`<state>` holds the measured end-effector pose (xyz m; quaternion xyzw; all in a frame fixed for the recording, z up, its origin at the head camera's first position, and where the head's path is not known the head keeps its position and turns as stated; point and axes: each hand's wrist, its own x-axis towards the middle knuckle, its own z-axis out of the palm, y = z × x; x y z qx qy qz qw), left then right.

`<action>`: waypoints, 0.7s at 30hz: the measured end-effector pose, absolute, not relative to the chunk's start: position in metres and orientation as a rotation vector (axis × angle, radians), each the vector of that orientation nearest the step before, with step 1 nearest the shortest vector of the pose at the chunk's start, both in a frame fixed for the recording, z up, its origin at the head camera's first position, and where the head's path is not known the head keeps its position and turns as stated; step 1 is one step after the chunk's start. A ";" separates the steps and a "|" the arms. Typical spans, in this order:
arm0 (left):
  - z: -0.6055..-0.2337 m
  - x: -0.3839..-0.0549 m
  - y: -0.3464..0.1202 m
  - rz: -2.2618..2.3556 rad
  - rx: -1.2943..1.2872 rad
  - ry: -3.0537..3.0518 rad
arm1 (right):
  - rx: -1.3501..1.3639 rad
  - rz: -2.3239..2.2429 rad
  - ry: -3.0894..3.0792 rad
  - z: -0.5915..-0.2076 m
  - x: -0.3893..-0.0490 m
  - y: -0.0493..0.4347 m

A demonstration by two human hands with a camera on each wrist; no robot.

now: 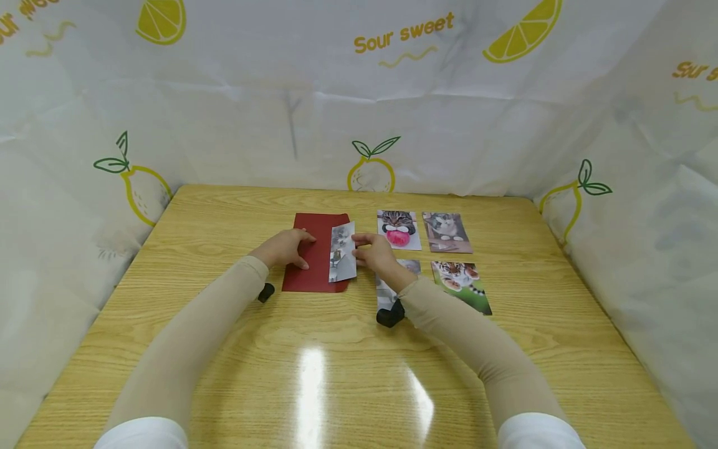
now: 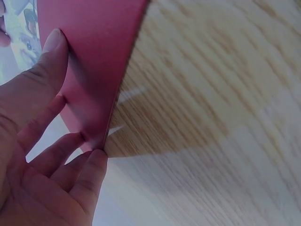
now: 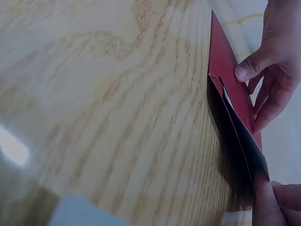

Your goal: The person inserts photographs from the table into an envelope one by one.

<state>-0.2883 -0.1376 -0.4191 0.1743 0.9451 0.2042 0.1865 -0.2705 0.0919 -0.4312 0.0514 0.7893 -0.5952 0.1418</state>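
A red envelope [image 1: 314, 252] lies on the table. My left hand [image 1: 285, 247] rests its fingertips and thumb on the envelope's left part, fingers spread, as the left wrist view also shows. A photo card [image 1: 342, 252] with a grey cat picture stands over the envelope's right part, only a narrow strip of it showing. My right hand [image 1: 377, 252] pinches this card at its right edge. In the right wrist view, the envelope [image 3: 223, 49] has a dark slit, and the right fingers [image 3: 267, 202] grip a raised dark edge beside it.
To the right lie a tabby cat card [image 1: 397, 218], a grey-and-white cat card [image 1: 447, 232] and a tiger cub card [image 1: 462, 284]. A grey card [image 1: 386, 298] is partly covered by the right wrist. White curtains with lemon prints [image 1: 269, 137] surround the wooden table [image 1: 247, 362].
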 end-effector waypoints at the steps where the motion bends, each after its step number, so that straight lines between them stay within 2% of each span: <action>1: -0.419 -0.288 -0.138 0.576 0.490 2.661 | 0.149 -1.716 2.282 -0.431 -0.270 0.092; 21: -0.416 -0.286 -0.137 0.565 0.492 2.655 | 0.136 -1.672 2.310 -0.432 -0.269 0.078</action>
